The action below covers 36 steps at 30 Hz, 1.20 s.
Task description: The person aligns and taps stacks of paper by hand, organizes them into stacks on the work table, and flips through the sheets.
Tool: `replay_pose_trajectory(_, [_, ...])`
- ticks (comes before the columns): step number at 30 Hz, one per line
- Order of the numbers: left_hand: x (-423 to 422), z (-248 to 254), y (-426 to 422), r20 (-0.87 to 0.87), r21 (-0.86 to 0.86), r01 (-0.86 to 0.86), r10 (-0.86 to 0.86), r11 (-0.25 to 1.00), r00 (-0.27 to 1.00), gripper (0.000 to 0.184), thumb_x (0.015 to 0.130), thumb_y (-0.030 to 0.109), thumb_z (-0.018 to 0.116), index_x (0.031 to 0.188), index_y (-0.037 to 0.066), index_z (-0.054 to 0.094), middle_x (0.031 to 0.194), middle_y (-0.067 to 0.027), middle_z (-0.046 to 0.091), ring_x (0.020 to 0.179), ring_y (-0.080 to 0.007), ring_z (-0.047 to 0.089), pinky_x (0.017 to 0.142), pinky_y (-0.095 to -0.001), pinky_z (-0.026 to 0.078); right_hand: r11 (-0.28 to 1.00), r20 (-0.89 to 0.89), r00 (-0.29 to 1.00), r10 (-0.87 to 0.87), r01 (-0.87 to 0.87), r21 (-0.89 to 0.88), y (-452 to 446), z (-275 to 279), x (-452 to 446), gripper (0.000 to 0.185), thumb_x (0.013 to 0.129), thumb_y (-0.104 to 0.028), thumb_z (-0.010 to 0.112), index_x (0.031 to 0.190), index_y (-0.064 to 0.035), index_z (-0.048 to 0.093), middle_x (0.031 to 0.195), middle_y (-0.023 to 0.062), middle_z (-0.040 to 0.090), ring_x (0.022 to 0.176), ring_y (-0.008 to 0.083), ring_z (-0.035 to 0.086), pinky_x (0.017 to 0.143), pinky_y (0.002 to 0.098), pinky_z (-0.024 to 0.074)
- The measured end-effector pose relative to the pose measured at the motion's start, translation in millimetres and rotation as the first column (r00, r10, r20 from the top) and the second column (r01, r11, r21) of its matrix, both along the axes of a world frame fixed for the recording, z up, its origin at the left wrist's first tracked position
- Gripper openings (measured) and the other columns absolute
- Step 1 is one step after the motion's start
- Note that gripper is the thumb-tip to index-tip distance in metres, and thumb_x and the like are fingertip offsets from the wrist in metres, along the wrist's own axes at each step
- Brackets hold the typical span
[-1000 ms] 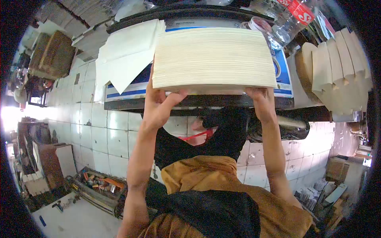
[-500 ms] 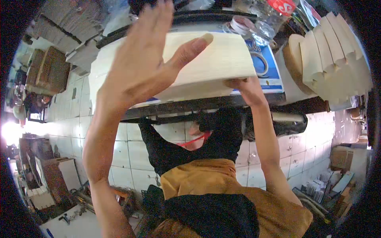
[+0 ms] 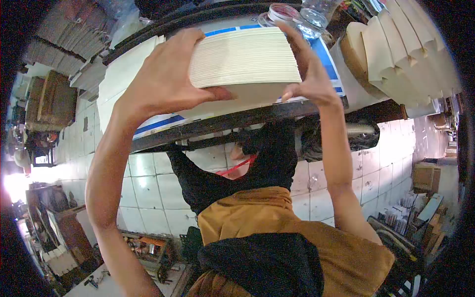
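A thick stack of cream paper sheets (image 3: 245,57) sits at the near edge of the table, its layered edges facing me. My left hand (image 3: 170,74) is pressed to the stack's left end, fingers along the far side and thumb low at the front. Against the right end rests my right hand (image 3: 311,74), its fingers reaching up the side and its thumb near the lower front corner. The stack is held between both hands. More cream paper (image 3: 123,69) lies to the left, partly behind my left hand and forearm.
A blue-and-white sheet (image 3: 324,54) lies under the stack. Beyond it are a tape roll (image 3: 282,14) and a clear plastic bottle (image 3: 312,20). Folded cream paper bundles (image 3: 403,49) stand at the right. The dark table edge (image 3: 222,119) runs before me, above a tiled floor (image 3: 153,183).
My left hand has come down from above the stack to its left end. My right hand has shifted from beneath the near right corner to the right end. The view has shifted slightly.
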<state>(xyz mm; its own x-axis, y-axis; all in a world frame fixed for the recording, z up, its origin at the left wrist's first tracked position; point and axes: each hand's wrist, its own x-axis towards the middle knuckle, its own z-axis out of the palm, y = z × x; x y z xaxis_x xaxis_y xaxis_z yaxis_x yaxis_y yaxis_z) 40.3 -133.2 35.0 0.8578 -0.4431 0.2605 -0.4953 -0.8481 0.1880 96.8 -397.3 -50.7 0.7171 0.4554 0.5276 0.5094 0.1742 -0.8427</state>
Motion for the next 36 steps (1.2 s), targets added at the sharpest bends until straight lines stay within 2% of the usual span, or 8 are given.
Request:
replay_pose_trajectory(3, [-1.0,-0.9,-1.0,0.015,-0.013,-0.011,0.011,1.0,1.0,0.08,0.059,0.054,0.08,0.11,-0.002,0.053,0.102,-0.0212,0.06,0.094,-0.0382,0.059,0.083,-0.0418,0.047,0.972,-0.071,0.997,-0.001,-0.015,-0.235,-10.0,13.6,7.0,0.102,0.05,-0.023,0.092,0.135,0.0009,0.04,0.128,0.0089,0.051,0.121,0.0171,0.046,0.106,0.0313,0.0326])
replay_pose_trajectory(8, [-3.0,-1.0,1.9,-0.018,-0.078,0.021,-0.023,0.997,1.0,0.07,0.059,0.049,0.081,0.103,-0.001,0.057,0.094,-0.0201,0.064,0.084,-0.0382,0.061,0.077,-0.0409,0.049,0.997,-0.092,0.994,-0.063,0.058,-0.054,2.0,3.8,-4.5,0.078,0.053,-0.022,0.091,0.118,0.0004,0.053,0.106,0.0041,0.061,0.102,0.012,0.056,0.092,0.0265,0.0435])
replay_pose_trajectory(12, [-2.3,-2.0,3.4,-0.044,-0.099,0.034,-0.038,0.994,0.998,0.07,0.06,0.047,0.08,0.106,0.0,0.056,0.099,-0.0198,0.063,0.089,-0.0369,0.061,0.08,-0.0403,0.048,0.993,-0.136,0.988,-0.072,0.058,-0.106,-3.3,6.3,-9.2,0.091,0.05,-0.02,0.092,0.127,-0.002,0.048,0.116,0.0069,0.059,0.109,0.0166,0.054,0.098,0.032,0.0406])
replay_pose_trajectory(15, [-5.2,-4.7,0.7,0.008,-0.078,0.004,-0.003,0.997,1.0,0.075,0.059,0.047,0.081,0.111,0.0,0.054,0.108,-0.0202,0.06,0.098,-0.036,0.059,0.085,-0.0405,0.046,0.949,0.307,0.951,0.046,0.055,-0.312,-12.8,54.8,-5.2,0.106,0.048,-0.04,0.09,0.134,-0.0011,0.041,0.126,0.0133,0.053,0.117,0.0244,0.05,0.102,0.037,0.0372])
replay_pose_trajectory(18, [-9.3,-6.7,-1.5,0.092,0.016,-0.057,0.056,0.998,0.994,0.082,0.058,0.048,0.081,0.117,-0.001,0.05,0.116,-0.0202,0.056,0.106,-0.0355,0.055,0.091,-0.0411,0.044,0.761,0.637,0.768,0.067,0.373,-0.531,10.3,110.6,-22.3,0.116,0.051,-0.062,0.081,0.136,0.0034,0.036,0.136,0.0207,0.042,0.127,0.0327,0.042,0.106,0.0414,0.033])
replay_pose_trajectory(21, [-6.4,-5.9,-1.3,0.05,0.017,-0.026,0.025,1.0,0.998,0.088,0.059,0.05,0.079,0.122,-0.001,0.047,0.121,-0.0204,0.053,0.11,-0.0358,0.053,0.095,-0.0415,0.042,0.603,0.71,0.681,0.179,0.494,-0.627,45.5,95.2,-25.9,0.115,0.053,-0.063,0.078,0.136,0.0034,0.035,0.136,0.0226,0.042,0.126,0.0362,0.041,0.106,0.0431,0.0335])
replay_pose_trajectory(22, [-7.6,-6.3,-0.7,0.038,0.003,-0.005,0.005,1.0,0.999,0.089,0.059,0.051,0.078,0.123,-0.001,0.046,0.122,-0.0207,0.053,0.111,-0.0359,0.052,0.096,-0.0413,0.041,0.399,0.623,0.735,0.268,0.504,-0.766,53.7,88.3,-25.7,0.108,0.057,-0.059,0.077,0.136,0.0029,0.036,0.135,0.0221,0.043,0.125,0.0345,0.042,0.106,0.0429,0.0338])
replay_pose_trajectory(36, [-21.0,-0.9,29.0,-0.106,-0.069,0.075,-0.082,0.995,0.991,0.071,0.062,0.033,0.079,0.119,-0.001,0.052,0.11,-0.0205,0.059,0.102,-0.0357,0.058,0.091,-0.0397,0.045,0.445,0.472,0.841,0.265,0.328,-0.833,16.3,97.6,-11.8,0.064,0.066,-0.044,0.076,0.111,-0.0022,0.057,0.103,0.0186,0.062,0.103,0.0355,0.057,0.091,0.0424,0.0441])
